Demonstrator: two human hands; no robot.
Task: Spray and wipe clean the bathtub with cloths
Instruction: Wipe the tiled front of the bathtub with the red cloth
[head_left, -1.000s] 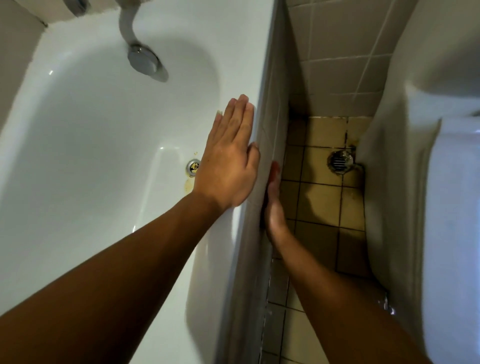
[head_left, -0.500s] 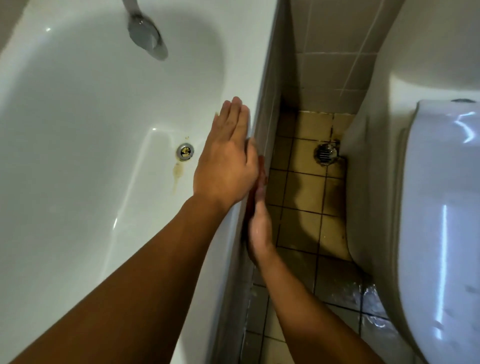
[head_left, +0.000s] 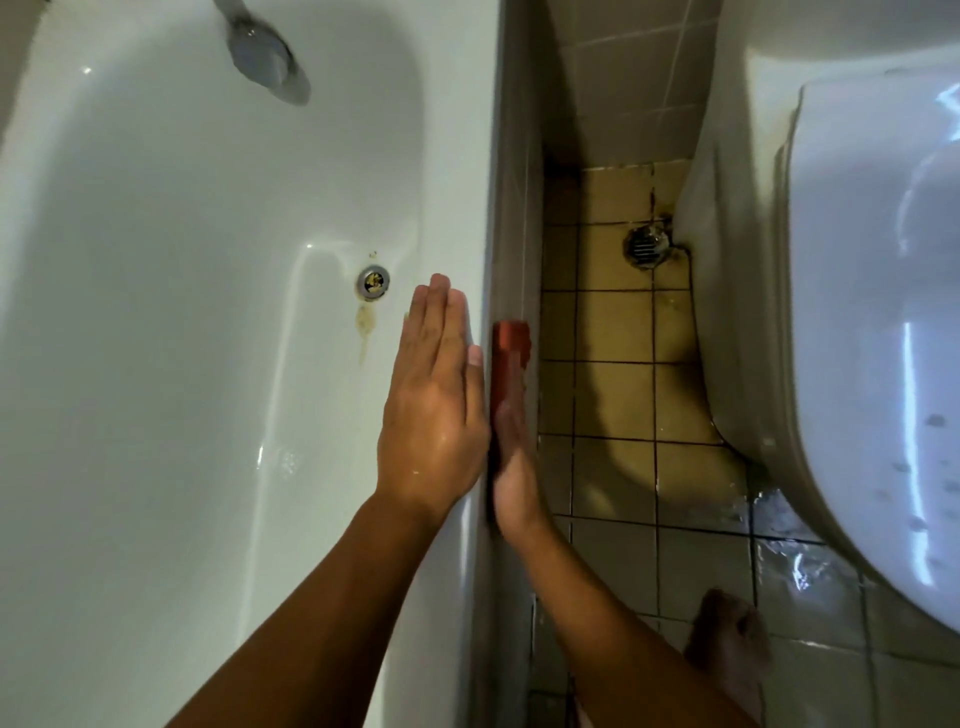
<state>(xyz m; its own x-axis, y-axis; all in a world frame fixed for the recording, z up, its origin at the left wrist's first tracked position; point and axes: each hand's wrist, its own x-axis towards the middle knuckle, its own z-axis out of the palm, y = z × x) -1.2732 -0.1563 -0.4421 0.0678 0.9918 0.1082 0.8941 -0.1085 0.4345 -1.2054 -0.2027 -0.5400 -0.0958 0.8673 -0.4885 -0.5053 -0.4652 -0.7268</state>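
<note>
Bathtub (head_left: 208, 415) occupies the left half of my view, white and glossy. Its long rim runs up the middle of the frame beside a grey tiled outer panel (head_left: 511, 208).

Nearest to me, at the lower right, a bare foot (head_left: 727, 649) stands on the wet floor tiles (head_left: 613, 483). Both forearms reach forward, one on either side of the rim.

Left hand (head_left: 434, 415) lies flat on the rim — fingers straight and together, thumb alongside, nothing held. Right hand (head_left: 511, 467) is on the outer side, seen edge-on. Its fingers are straight and press a red cloth (head_left: 511, 348) flat against the panel; the cloth's upper end shows just beyond the fingertips.

Beyond the left hand, on the tub floor, sits a round metal drain (head_left: 372, 282) with a brownish stain (head_left: 365, 325) trailing just below it. Farther up, a metal shower head (head_left: 262, 52) shows, blurred, at the tub's far end.

Across the panel, a floor drain (head_left: 644, 247) is set in yellowish tiles with dark grout, close to the base of a white toilet (head_left: 857, 364) — its lid is speckled with droplets. Grey wall tiles (head_left: 623, 78) close off the far end.
</note>
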